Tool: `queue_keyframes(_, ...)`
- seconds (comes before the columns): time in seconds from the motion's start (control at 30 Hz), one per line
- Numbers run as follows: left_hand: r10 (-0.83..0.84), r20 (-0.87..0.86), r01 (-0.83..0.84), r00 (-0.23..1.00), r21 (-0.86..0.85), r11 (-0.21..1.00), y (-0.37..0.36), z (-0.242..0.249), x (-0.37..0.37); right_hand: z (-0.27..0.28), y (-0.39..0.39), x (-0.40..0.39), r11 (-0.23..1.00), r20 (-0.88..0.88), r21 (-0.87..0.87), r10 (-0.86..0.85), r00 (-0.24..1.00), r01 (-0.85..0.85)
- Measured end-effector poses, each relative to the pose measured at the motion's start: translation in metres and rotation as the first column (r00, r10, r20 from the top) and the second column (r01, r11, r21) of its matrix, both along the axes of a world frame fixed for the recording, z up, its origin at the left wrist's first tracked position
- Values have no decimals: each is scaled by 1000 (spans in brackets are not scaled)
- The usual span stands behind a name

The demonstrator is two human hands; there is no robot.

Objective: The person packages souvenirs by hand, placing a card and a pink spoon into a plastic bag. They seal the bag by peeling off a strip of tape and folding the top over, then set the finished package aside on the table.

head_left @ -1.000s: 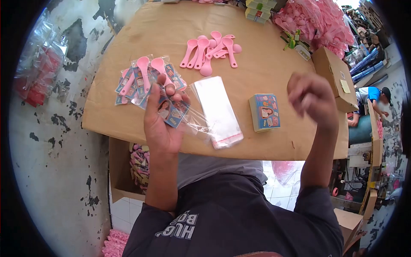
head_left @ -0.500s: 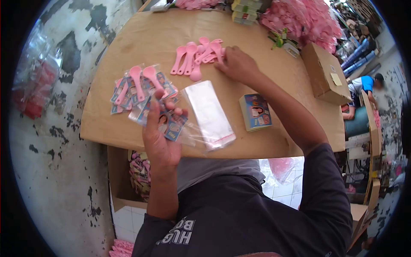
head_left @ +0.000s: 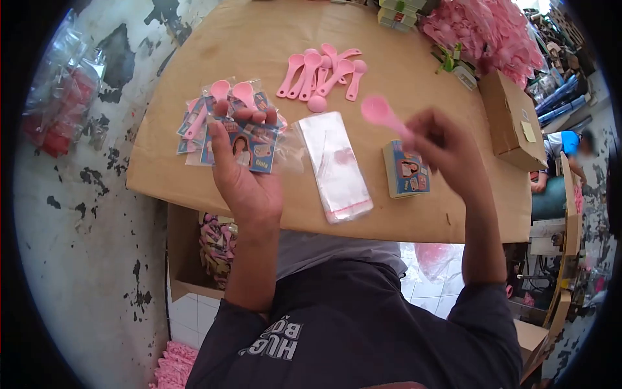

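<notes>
My left hand [head_left: 253,194] is closed on a clear plastic bag with a blue printed card [head_left: 262,157] in it, fingers behind and thumb in front. A pink spoon [head_left: 377,111] is pinched by its handle in my right hand [head_left: 450,146], bowl pointing left, held above the table. Several loose pink spoons [head_left: 311,74] lie in a pile further back. Between my hands rests a stack of clear plastic bags [head_left: 337,172]. Below my right hand stands a stack of printed cards [head_left: 408,178]. Bagged cards with pink spoons [head_left: 193,126] lie behind my left hand.
A cardboard box [head_left: 508,123] stands at the table's right edge, near a big heap of pink items in plastic [head_left: 479,35]. Small boxes [head_left: 396,16] sit at the back. Another person [head_left: 560,144] is at the far right. A peeling wall [head_left: 97,214] borders the left.
My right hand has come back from the spoon pile toward me, now carrying one spoon. My left hand has turned the bagged card more upright and flat to view.
</notes>
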State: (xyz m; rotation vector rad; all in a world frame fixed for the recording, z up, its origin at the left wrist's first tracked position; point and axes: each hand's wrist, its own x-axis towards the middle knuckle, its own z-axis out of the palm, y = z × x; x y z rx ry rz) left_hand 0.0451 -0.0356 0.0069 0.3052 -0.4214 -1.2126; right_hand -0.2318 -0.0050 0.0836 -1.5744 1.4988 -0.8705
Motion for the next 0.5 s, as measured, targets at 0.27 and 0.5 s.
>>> queue_keyframes(0.27,-214,39,216,976,-45,975,-1,-1,-30,-32,45,32,982,259,164,50,965,-95)
queue_keyframes(0.5,-290,19,291,957,-26,956,5,6,-40,-45,46,40,995,574,85,-3,819,-56)
